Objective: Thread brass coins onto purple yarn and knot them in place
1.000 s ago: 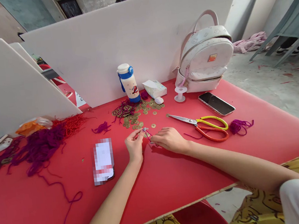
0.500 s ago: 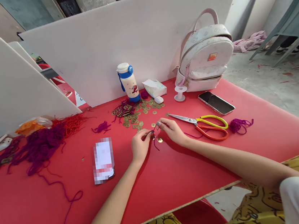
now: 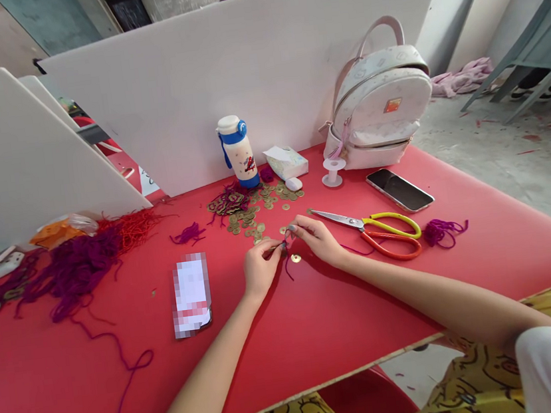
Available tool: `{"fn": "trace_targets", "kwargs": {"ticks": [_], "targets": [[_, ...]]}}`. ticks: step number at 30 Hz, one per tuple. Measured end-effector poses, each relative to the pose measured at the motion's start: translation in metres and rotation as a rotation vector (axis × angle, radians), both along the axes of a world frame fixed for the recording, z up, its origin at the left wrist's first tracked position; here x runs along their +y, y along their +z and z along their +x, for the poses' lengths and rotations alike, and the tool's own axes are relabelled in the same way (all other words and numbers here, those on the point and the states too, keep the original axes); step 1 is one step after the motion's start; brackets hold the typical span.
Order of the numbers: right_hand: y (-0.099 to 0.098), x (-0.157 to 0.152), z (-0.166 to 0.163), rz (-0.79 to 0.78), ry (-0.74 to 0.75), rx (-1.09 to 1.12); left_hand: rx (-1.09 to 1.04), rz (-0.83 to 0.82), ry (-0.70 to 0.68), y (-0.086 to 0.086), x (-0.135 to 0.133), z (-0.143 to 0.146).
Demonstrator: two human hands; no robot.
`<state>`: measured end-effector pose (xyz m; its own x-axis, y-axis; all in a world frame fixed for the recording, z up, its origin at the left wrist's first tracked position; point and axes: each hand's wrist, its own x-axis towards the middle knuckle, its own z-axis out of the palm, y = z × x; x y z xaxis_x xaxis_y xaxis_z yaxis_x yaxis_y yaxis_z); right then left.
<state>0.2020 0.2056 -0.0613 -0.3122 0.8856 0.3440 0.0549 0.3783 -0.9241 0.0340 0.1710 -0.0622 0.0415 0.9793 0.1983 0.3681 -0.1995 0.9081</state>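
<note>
Pinching a purple thread (image 3: 287,271), the left hand (image 3: 259,270) and right hand (image 3: 318,241) hide most of it.

No legible text; markings on the bottle (image 3: 239,152) and backpack (image 3: 384,112) too small.

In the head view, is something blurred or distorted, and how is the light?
Head view: even daylight; soft shadow under the right hand; the phone beside the left hand is pixelated; wide-angle stretch toward the edges; the purple thread both hands pinch is too small to resolve.
</note>
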Motion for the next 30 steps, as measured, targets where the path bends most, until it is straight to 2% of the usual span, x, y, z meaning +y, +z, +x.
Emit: {"fn": "trace_targets", "kwargs": {"ticks": [4,10,18,30], "targets": [[0.0021,0.0028,0.003,0.066,-0.027,-0.059,-0.106,-0.003,0.026,0.0024,0.0006,0.0012],[-0.0016,0.0039,0.0026,0.149,-0.033,-0.238,-0.136,0.005,0.029,0.0043,-0.0004,0.0014],[-0.0047,0.0049,0.002,0.103,-0.084,-0.258,-0.108,0.015,0.023,0.0025,-0.0009,0.0007],[-0.0065,0.004,0.0016,0.095,-0.061,-0.239,-0.147,0.034,0.036,0.0039,-0.0012,0.0017]]}}
